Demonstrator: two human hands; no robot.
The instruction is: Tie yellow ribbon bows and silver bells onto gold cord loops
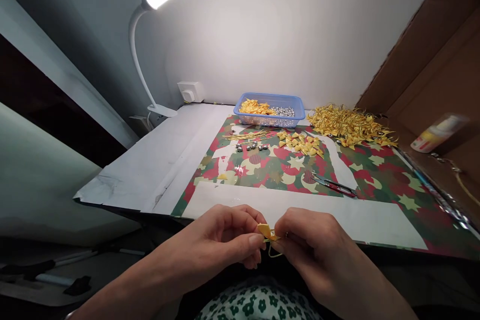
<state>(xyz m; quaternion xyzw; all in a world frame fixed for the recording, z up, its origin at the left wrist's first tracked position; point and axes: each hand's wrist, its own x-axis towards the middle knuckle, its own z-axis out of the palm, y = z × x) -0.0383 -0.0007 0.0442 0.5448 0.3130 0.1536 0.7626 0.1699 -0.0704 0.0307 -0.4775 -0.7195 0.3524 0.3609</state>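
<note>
Just past the table's front edge, my left hand [234,240] and my right hand [313,242] meet above my lap. Between their fingertips is a small yellow petal-shaped piece [264,230] with a thin yellow cord [275,255] looping below it. My left thumb and fingers pinch its left side. The right thumb and forefinger are closed on its right side, where a tiny shiny bit shows; the fingers hide most of it. On the table lie similar yellow pieces [300,143], several silver beads [254,146] and a bundle of thin yellow strands [247,135].
A blue basket [270,97] at the back holds yellow pieces and silver beads. Beside it is a heap of finished-looking yellow pieces with stems [347,122]. Red-handled snips [335,187] lie on the patterned sheet. A lamp [138,55] stands left, a bottle [437,133] right.
</note>
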